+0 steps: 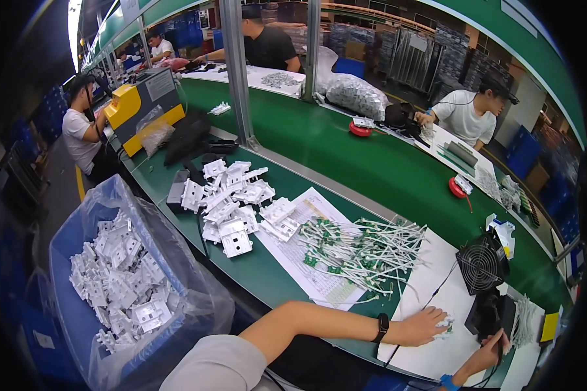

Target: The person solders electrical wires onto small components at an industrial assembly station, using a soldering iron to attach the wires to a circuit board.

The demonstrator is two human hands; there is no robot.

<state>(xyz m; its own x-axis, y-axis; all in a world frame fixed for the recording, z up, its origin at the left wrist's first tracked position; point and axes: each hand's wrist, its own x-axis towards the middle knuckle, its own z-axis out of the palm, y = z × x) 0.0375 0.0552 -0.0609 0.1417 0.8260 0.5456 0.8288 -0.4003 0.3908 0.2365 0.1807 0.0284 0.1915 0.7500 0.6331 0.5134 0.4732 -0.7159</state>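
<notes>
My left hand (420, 328) reaches across the white work sheet (407, 352), a dark watch on its wrist. Its fingertips press on a small white part with a green circuit board (445, 328), mostly covered by the fingers. Further right, my right hand (491, 354) has its fingers pinched together beside a black box-like stand (486, 314). What it grips is hard to make out; a black cord runs down by the hand. To the left of my left hand lies a pile of green circuit boards with white wires (359, 251), partly on a printed paper sheet (326, 287).
White plastic housings (231, 195) are heaped on the green bench, with more in a lined blue bin (65, 254) at left. A black fan (481, 264) stands beyond my hands, near a bundle of white wires (523, 322). Past a metal post (236, 78), co-workers sit along the green conveyor (293, 140).
</notes>
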